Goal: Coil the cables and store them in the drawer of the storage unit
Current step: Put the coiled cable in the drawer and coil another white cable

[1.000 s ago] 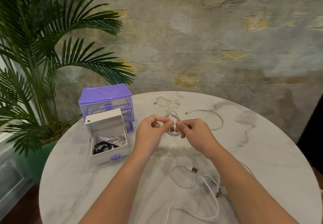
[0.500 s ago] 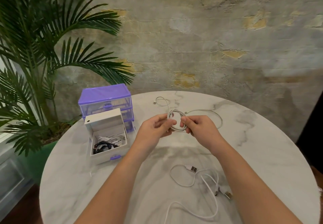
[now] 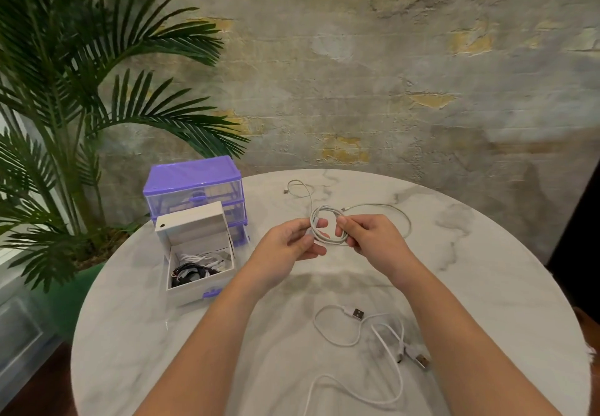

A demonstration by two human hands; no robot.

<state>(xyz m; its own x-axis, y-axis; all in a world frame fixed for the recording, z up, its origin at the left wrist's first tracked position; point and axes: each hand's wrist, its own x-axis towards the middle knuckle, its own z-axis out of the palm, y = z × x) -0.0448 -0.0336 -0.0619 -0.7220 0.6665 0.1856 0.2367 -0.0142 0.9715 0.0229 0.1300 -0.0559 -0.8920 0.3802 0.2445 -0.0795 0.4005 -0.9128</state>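
A white cable wound into a small coil (image 3: 321, 222) hangs above the middle of the round marble table (image 3: 487, 269). My left hand (image 3: 293, 242) pinches the coil's left side and my right hand (image 3: 367, 237) pinches its right side. The cable's loose tail (image 3: 394, 212) trails over the table behind my right hand. The purple storage unit (image 3: 194, 185) stands at the table's left edge, its white drawer (image 3: 194, 282) pulled out and holding coiled black and white cables. Another loose white USB cable (image 3: 357, 341) lies uncoiled near the front.
A thin white cable end (image 3: 297, 187) lies at the far side of the table. A palm plant (image 3: 81, 91) stands left of the table behind the storage unit. A rough plastered wall is behind.
Both hands have moved slightly apart and lifted, and the cable between them now forms a wider, rounder coil. The drawer and the other cables have not moved.
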